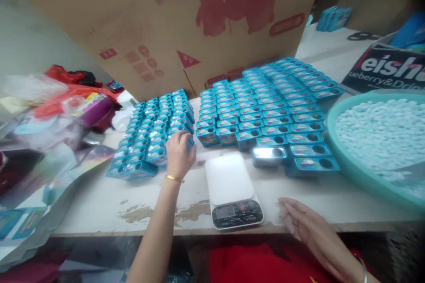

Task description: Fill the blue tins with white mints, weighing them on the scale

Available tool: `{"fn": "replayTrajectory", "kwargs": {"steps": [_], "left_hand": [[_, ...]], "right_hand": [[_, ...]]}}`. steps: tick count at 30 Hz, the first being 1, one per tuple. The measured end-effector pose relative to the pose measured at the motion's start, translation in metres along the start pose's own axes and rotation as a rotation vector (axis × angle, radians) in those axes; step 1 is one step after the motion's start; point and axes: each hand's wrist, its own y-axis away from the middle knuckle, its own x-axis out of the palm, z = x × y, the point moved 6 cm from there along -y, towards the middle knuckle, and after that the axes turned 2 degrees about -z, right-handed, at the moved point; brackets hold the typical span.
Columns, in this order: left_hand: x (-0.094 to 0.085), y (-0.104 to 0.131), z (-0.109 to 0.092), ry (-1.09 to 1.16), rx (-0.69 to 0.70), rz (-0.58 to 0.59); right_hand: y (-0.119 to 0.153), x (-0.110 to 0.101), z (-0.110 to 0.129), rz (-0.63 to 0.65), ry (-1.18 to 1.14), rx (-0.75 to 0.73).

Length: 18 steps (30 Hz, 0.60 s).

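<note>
L hand (180, 154) curled over blue tins (154, 135) at the L block's front R corner (can't tell if gripping); R hand (303, 221) loosely open, nothing visible in it, near digital scale (229, 179). Blk box (387, 68) reads "eish", "ueberry&Drin", partly cut off.

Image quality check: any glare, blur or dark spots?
Head view: glare on the silver tin; head view: plastic bags at left look smeared, and the scale's display is too blurred to read; head view: top right corner falls dark.
</note>
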Motion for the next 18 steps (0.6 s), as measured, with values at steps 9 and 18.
{"fn": "replayTrajectory", "kwargs": {"steps": [9, 18], "left_hand": [[-0.006, 0.038, 0.021, -0.256, 0.062, 0.127], [-0.063, 0.029, -0.081, -0.043, 0.281, 0.197]], "right_hand": [[-0.002, 0.002, 0.001, 0.038, 0.015, -0.028], [0.001, 0.007, 0.008, 0.092, 0.024, -0.085]]}}
